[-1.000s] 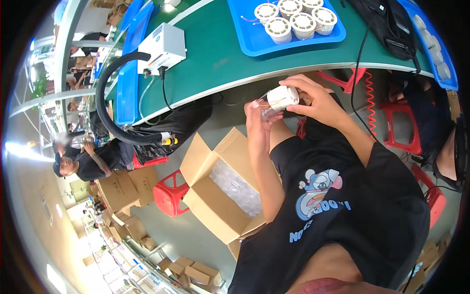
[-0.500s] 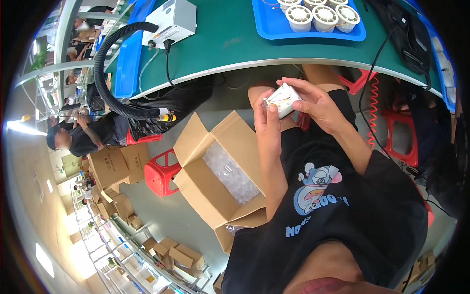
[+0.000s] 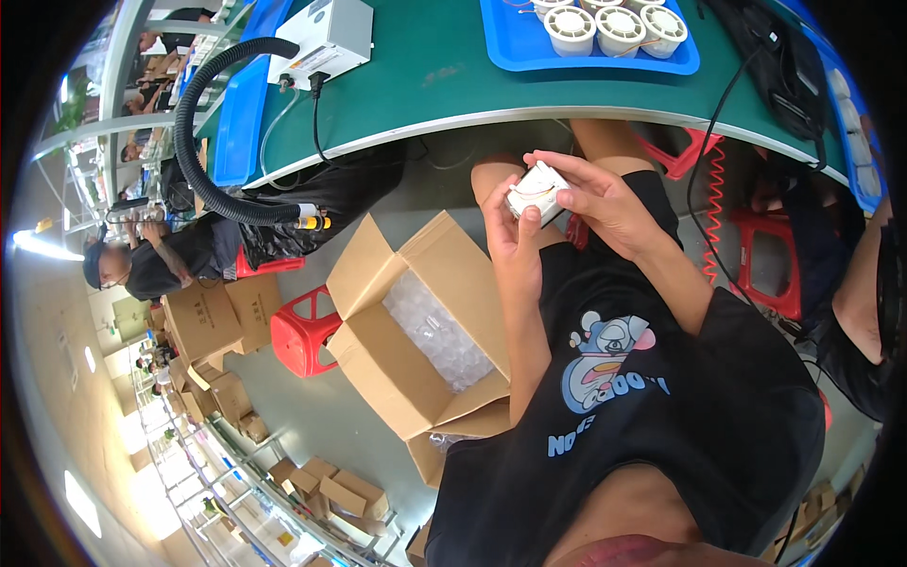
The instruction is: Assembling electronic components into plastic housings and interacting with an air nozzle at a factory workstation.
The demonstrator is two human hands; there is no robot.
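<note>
Above my lap, just off the table's front edge, I hold a small white plastic part (image 3: 535,192) with thin wires across its face. My left hand (image 3: 511,231) grips it from the left, thumb on the near side. From the right, my right hand (image 3: 609,206) closes on it too, thumb at its right edge and fingers along the far side. The fingers hide parts of its sides. Beyond, on the green table (image 3: 425,85), a blue tray (image 3: 588,64) bears several round white units (image 3: 621,34) with vented tops and thin wires.
A white machine (image 3: 331,42) with a black flexible hose (image 3: 182,132) stands left on the table. Below is an open carton (image 3: 378,373) of clear plastic pieces, beside a red stool (image 3: 302,335). Right lie a black bag (image 3: 784,80) and red coiled cord (image 3: 713,217). People sit on both sides.
The white part has turned slightly in my hands, and my fingers have shifted a little around it. At the far right, more of a neighbouring person's bare limb has come into view.
</note>
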